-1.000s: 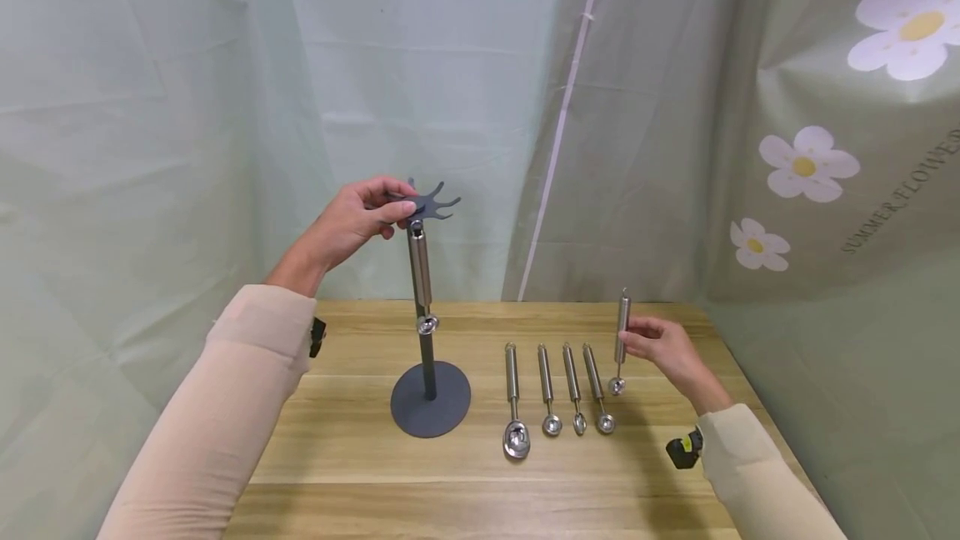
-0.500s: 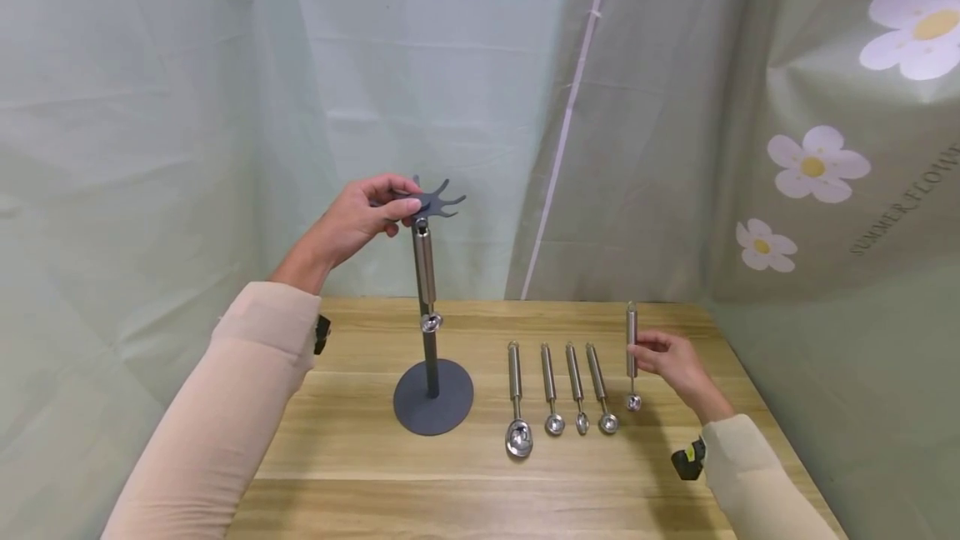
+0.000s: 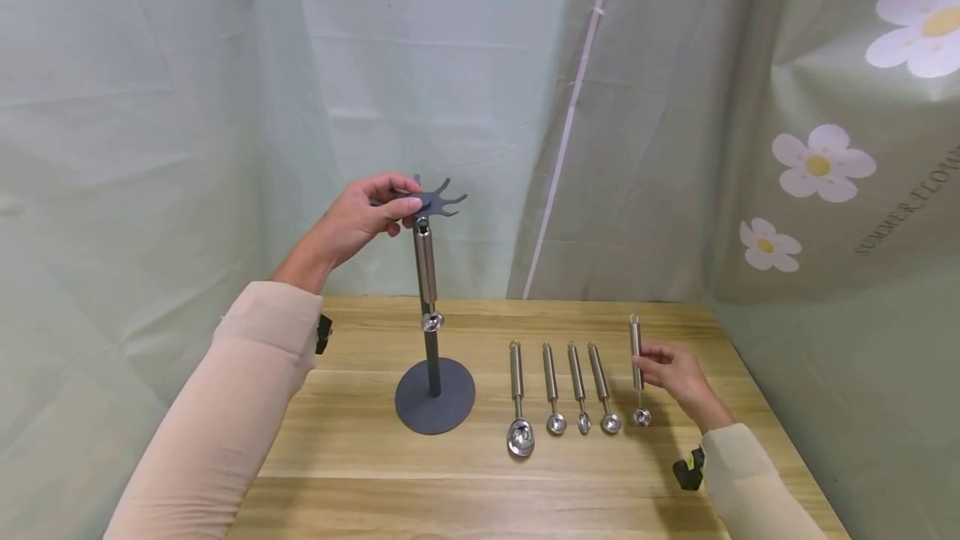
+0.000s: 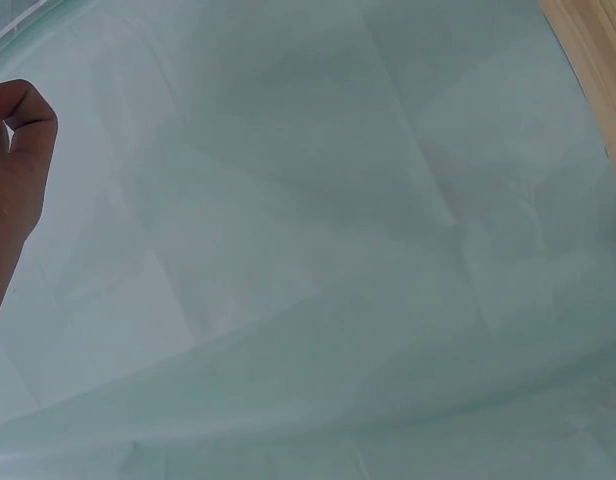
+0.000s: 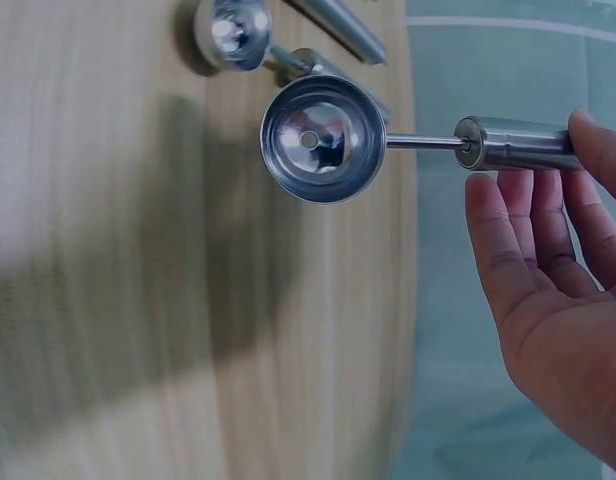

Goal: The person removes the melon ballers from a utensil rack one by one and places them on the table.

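Note:
A dark metal stand [image 3: 435, 407] rises from a round base on the wooden table [image 3: 375, 457]. My left hand [image 3: 375, 211] pinches its star-shaped hook top [image 3: 442, 200]. One steel scoop [image 3: 425, 273] hangs from that top along the pole. My right hand [image 3: 660, 361] pinches the handle of another steel scoop [image 3: 637, 357], held nearly upright, its small bowl [image 3: 641, 417] at the table surface. In the right wrist view the thumb and fingers [image 5: 533, 215] clasp that handle [image 5: 518, 143] and the bowl [image 5: 323, 138] hovers close over the wood. The left wrist view catches only a bit of my left hand [image 4: 13, 150].
Several steel scoops lie side by side between the stand and my right hand, the largest [image 3: 517, 394] leftmost and the nearest to my hand [image 3: 602, 390] rightmost. Pale green curtains with printed flowers [image 3: 817, 165] close in the table at the back and right.
My right hand has lowered the scoop and brought it nearer, so its bowl now meets the table beside the row. The left hand has stayed on the stand's top.

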